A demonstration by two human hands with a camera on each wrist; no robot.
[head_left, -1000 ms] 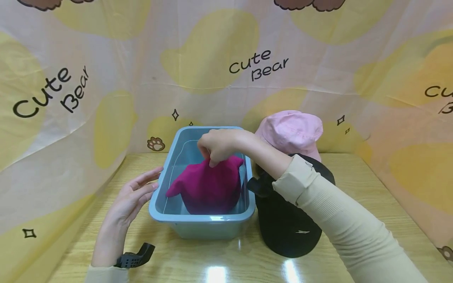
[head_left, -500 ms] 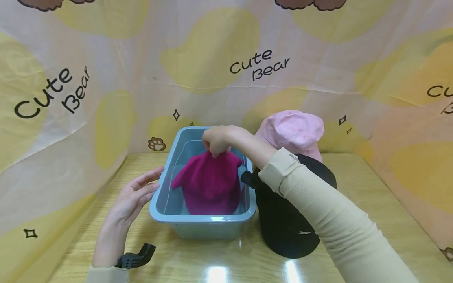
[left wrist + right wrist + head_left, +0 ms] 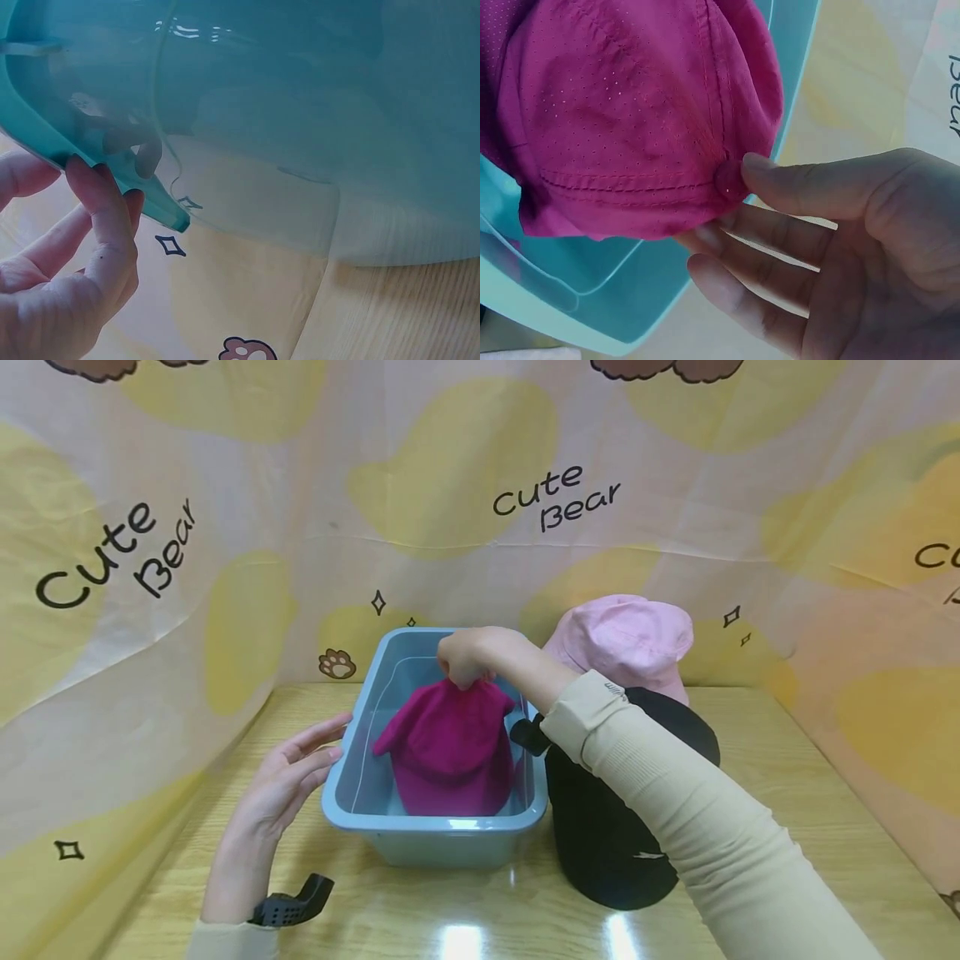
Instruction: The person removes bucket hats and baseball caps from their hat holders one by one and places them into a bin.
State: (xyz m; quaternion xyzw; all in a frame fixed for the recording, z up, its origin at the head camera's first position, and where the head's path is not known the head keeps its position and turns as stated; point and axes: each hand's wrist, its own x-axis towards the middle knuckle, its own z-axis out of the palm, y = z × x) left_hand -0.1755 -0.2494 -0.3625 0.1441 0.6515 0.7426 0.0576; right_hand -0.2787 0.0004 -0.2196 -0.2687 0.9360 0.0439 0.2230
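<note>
A magenta baseball cap is inside a light blue plastic basin, with its brim toward the near side. My right hand pinches the cap by the top of its crown. In the right wrist view, the thumb of my right hand presses beside the button of the cap, and the other fingers are under the fabric. My left hand touches the outside of the basin's left rim with its fingertips. The left wrist view has my left hand against the rim of the translucent basin.
Right of the basin lies a black cap, partly covered by my right sleeve. A pink hat sits behind it. Printed cloth hangs at the back and sides of the wooden table.
My right hand has moved slightly up and back, drawing the crown of the magenta cap with it, so more of its brim and panel shows. The left hand stays at the rim.
</note>
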